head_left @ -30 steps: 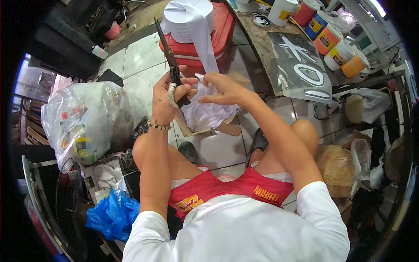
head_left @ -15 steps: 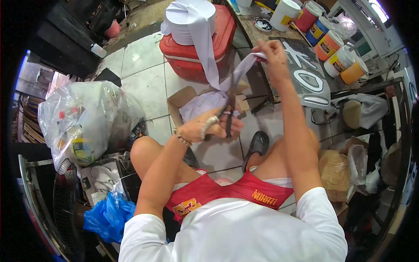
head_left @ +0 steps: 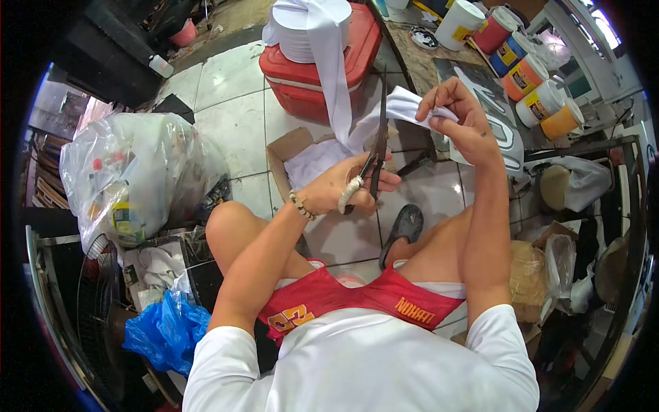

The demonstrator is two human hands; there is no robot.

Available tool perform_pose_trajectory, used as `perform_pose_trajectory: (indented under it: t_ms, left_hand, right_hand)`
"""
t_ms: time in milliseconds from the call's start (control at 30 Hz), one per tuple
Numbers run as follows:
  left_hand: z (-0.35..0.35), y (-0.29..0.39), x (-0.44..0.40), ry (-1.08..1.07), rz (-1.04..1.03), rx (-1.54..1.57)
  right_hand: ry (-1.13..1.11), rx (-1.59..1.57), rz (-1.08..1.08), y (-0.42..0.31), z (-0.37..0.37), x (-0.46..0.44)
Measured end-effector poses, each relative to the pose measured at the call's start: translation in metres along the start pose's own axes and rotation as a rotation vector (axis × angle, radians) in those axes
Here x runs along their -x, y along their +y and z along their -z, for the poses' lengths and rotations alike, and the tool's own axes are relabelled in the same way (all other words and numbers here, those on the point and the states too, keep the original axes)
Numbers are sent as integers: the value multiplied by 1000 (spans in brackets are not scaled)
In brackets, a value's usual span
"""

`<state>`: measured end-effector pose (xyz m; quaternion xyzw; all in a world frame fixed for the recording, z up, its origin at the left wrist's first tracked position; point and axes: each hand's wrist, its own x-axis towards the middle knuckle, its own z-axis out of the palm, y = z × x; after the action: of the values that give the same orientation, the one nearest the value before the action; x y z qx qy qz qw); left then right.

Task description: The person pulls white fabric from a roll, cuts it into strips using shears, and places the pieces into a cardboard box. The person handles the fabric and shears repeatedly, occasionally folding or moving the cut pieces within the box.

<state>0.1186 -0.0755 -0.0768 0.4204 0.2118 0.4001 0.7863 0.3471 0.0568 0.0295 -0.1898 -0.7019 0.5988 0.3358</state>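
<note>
My left hand (head_left: 329,184) is closed on a pair of large dark scissors (head_left: 379,141), whose handle is wrapped in pale cord. Their blades point away from me and meet a white fabric strip (head_left: 405,106); whether they have cut into it I cannot tell. My right hand (head_left: 465,122) pinches the folded end of the strip, to the right of the blades. From a thick white roll (head_left: 295,42) the strip hangs down, then rises to the scissors. More white fabric (head_left: 312,159) lies in an open cardboard box (head_left: 278,147) beneath my left hand.
Under the roll is a red cooler (head_left: 302,96). At right, a wooden bench (head_left: 419,58) carries several paint tubs (head_left: 525,75) and a dark lettered panel (head_left: 511,130). A clear bag of bottles (head_left: 137,178), a fan (head_left: 99,309) and a blue plastic bag (head_left: 168,333) stand at left.
My left hand and the scissors have moved up and to the right. My right hand has come lower and farther right with the strip's end, and the blades now stand more upright.
</note>
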Motion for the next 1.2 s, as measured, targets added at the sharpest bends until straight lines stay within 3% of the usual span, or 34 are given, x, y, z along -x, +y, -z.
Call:
perform_pose_trajectory:
  t_ms: [167, 233, 367, 433, 567, 667, 800, 867, 967, 1100, 1167, 1200]
  left_hand:
    - [-2, 15, 5, 116, -1, -138]
    - [-5, 20, 5, 129, 6, -173]
    - [-8, 21, 6, 146, 0, -219]
    - [-7, 19, 6, 142, 13, -226]
    - [-15, 23, 5, 154, 35, -271]
    - [-12, 19, 4, 127, 45, -341]
    - [-14, 21, 5, 109, 42, -261]
    - [-12, 20, 4, 58, 29, -221]
    - [-13, 18, 5, 22, 20, -127]
    - [-19, 22, 4, 34, 17, -135]
    - [-20, 21, 4, 38, -34, -166]
    - [-21, 22, 4, 39, -34, -166]
  right_hand:
    - [94, 128, 31, -3, 2, 0]
    - [147, 9, -31, -6, 2, 1]
    - [110, 147, -24, -4, 14, 3]
    - [41, 102, -273, -10, 18, 5]
    - [68, 148, -256, 2, 10, -3]
    - [69, 353, -329, 8, 3, -6]
    - [14, 248, -273, 10, -2, -8]
    - [43, 279, -87, 16, -7, -8]
    - [77, 250, 3, 10, -16, -7]
    - [22, 149, 18, 1, -24, -8]
    - [-164, 0, -220, 4, -21, -9]
    - [-164, -1, -220, 4, -22, -8]
